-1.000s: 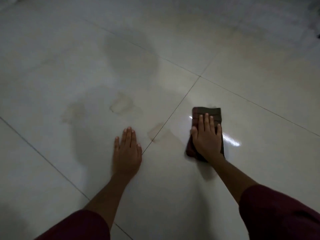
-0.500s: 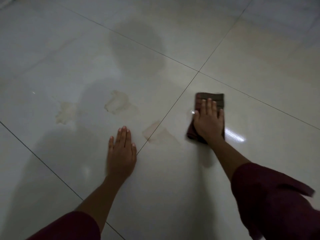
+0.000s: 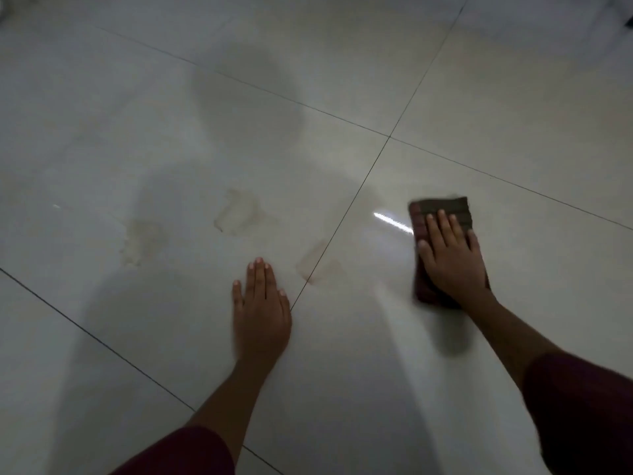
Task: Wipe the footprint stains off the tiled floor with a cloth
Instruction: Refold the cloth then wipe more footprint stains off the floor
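Note:
My right hand (image 3: 448,255) presses flat, fingers straight, on a folded dark brown cloth (image 3: 442,209) lying on the glossy pale tiled floor (image 3: 342,371). Three light brown footprint stains mark the floor to its left: one (image 3: 317,264) across the grout line beside my left hand, one (image 3: 239,210) farther up, one (image 3: 144,241) at the far left. My left hand (image 3: 262,310) rests flat on the tile, fingers straight, just left of the grout line and below the nearest stain. The cloth touches none of the three stains.
Dark grout lines (image 3: 370,169) cross the floor and meet above the cloth. A bright light reflection (image 3: 394,222) streaks the tile just left of the cloth. Shadows of my head and arms lie over the stained tile. Dark red sleeves cover both forearms.
My right hand has slid the cloth to the right, away from the grout line and the nearest stain. My left hand stays planted on the floor.

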